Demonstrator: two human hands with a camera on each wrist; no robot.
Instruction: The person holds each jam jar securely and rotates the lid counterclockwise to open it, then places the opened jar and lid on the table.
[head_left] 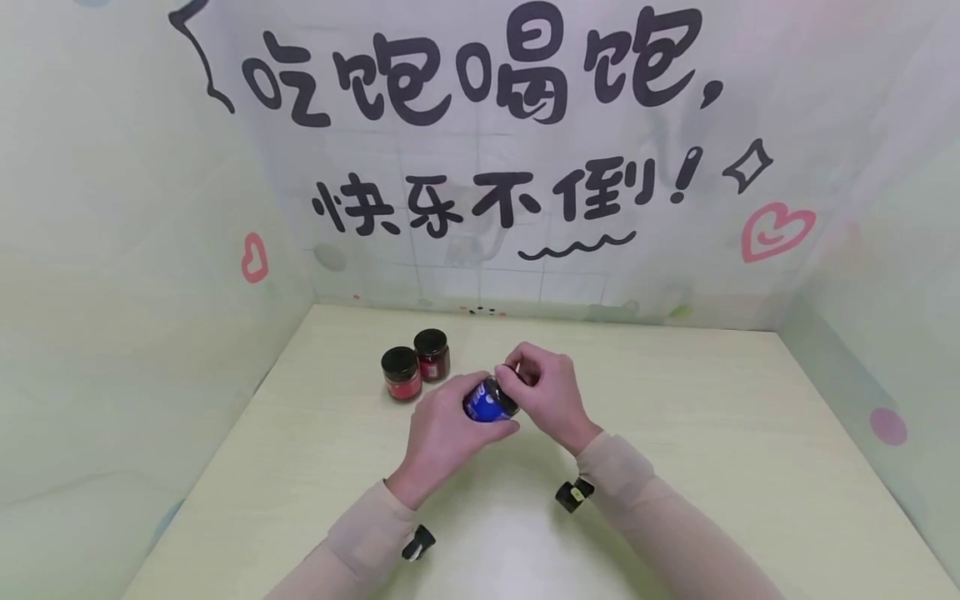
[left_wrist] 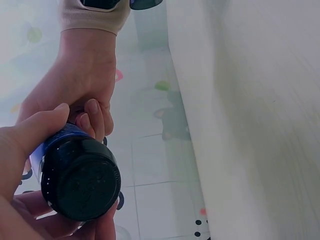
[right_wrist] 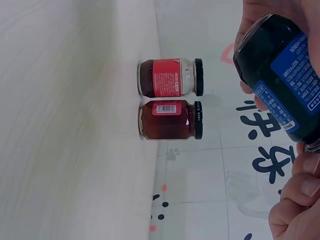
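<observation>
Farthest left of the blue-labelled jar [head_left: 487, 402] stands a red-labelled jar [head_left: 402, 382], upright on the tabletop [head_left: 247, 500] with its black lid on. Just beside it, closer to the blue-labelled jar, is a dark red jar with a barcode label [head_left: 432, 360], also upright and lidded. Neither is being touched.

The left hand [head_left: 448, 423] is wrapped round the body of the blue-labelled jar from its left, thumb along one side and fingers along the other. That jar is held tilted above the tabletop, its dark base facing away from the other hand. On its right side, the right hand [head_left: 551, 396] curls over the lid end [right_wrist: 313, 145] and appears to pinch it; the fingers hide most of the lid, so whether it has loosened cannot be told.

The step in hand looks like working at the lid while the jar is steadied. The next move probably calls for the left hand to hold the body firmly against any turning, with the right-hand fingers well seated on the rim.
</observation>
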